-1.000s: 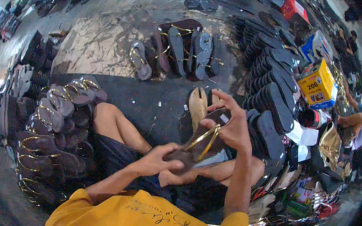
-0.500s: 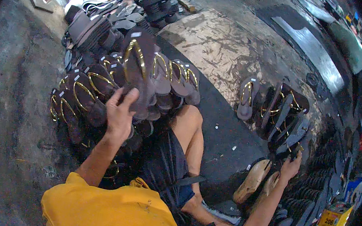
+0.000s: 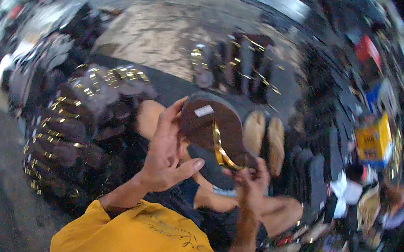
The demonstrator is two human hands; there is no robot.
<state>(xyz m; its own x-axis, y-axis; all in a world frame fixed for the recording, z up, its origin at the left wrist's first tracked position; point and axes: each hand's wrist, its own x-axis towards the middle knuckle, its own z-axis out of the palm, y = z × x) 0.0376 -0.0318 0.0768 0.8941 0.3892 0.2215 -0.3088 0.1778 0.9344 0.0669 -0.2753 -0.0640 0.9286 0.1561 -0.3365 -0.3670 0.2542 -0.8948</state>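
Left hand (image 3: 163, 156) back from upper left of frame to centre, now touching the label end of a dark brown flat sandal with a shiny gold strap (image 3: 209, 127). Right hand (image 3: 254, 183), 0.5 s ago at right of frame near the 2 pale wooden foot forms (image 3: 253, 132), now grips the narrower end. Label end points upper left; sandal held 1.0 s ago had it upper right; same sandal or not, can't tell. View swung: forms now right of centre, yellow-and-blue box (image 3: 374, 139) higher up.
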